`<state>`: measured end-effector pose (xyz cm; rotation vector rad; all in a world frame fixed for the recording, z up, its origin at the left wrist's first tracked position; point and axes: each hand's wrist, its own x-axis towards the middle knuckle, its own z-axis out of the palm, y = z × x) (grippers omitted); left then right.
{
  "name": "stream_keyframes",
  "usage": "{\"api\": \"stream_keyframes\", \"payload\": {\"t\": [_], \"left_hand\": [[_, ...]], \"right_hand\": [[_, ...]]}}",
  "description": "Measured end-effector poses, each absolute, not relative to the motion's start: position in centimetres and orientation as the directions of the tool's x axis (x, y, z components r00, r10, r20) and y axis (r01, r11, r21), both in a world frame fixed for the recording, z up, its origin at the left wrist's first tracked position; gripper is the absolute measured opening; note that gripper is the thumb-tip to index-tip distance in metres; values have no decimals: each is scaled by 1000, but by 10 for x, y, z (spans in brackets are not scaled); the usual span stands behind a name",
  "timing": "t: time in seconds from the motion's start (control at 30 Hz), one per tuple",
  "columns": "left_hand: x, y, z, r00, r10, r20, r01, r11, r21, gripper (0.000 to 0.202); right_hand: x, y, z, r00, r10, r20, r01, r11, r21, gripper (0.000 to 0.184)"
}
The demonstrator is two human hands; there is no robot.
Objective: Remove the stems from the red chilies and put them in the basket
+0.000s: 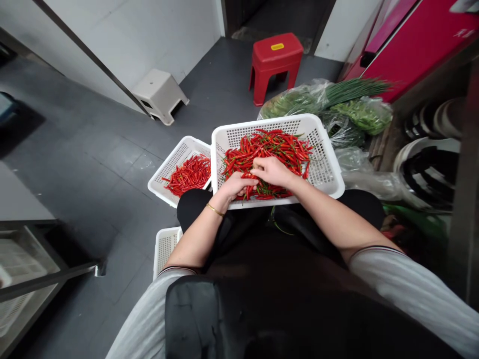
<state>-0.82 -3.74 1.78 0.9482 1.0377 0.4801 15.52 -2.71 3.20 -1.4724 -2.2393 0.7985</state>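
Note:
A white plastic basket (329, 174) rests on my lap, heaped with red chili peppers (284, 147), several with green stems. Over the near part of the heap, my left hand (236, 185) is closed around a few red chilies (248, 178). Close against it, my right hand (270, 169) has its fingers pinched together at the top of those chilies; what lies between the fingertips is too small to make out. To the left and lower stands a second white basket (159, 182) holding red chilies (190, 174) that show little green.
A third white basket (164, 247) sits on the floor by my left arm. Ahead are a grey-white stool (160, 92) and a red stool (277, 57). Bagged green vegetables (299, 99) lie at the front right, near stacked buckets (426, 159) and a pink cabinet (422, 50).

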Motion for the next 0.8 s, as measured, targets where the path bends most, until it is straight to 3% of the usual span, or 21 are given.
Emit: {"api": "stream_keyframes", "payload": {"t": [0.1, 0.2, 0.27, 0.3, 0.4, 0.5, 0.57, 0.63, 0.73, 0.8], "left_hand": [[-6, -39, 13, 383, 699, -604, 159, 595, 788, 26], [-8, -37, 8, 376, 707, -599, -11, 650, 760, 23], [-11, -35, 7, 407, 728, -552, -213, 663, 718, 21], [-13, -34, 7, 422, 737, -528, -294, 662, 690, 21], [-16, -33, 10, 442, 754, -485, -412, 651, 637, 18], [-14, -34, 12, 418, 768, -484, -443, 638, 629, 15], [-12, -33, 12, 410, 758, -508, -440, 652, 617, 11], [-10, -31, 11, 423, 712, -561, -414, 702, 579, 8], [-14, -25, 11, 433, 645, -630, -372, 764, 526, 11], [-21, -22, 14, 413, 691, -593, -409, 723, 557, 12]], "right_hand": [[150, -33, 35, -440, 895, -77, 868, 402, -290, 25], [157, -30, 27, -292, 941, -174, 949, 261, -179, 31], [166, -28, 21, -214, 950, -229, 947, 145, -286, 34], [170, -28, 17, -231, 934, -271, 902, 102, -419, 34], [171, -38, 10, -434, 830, -350, 504, -98, -858, 34], [159, -54, 6, -499, 815, -295, 183, -234, -955, 43], [151, -63, 6, -448, 858, -251, 218, -167, -961, 42], [148, -67, 11, -457, 879, -139, 387, 56, -921, 38], [158, -60, 22, -615, 788, 13, 598, 477, -644, 29], [170, -48, 28, -641, 762, -91, 718, 553, -422, 25]]}}
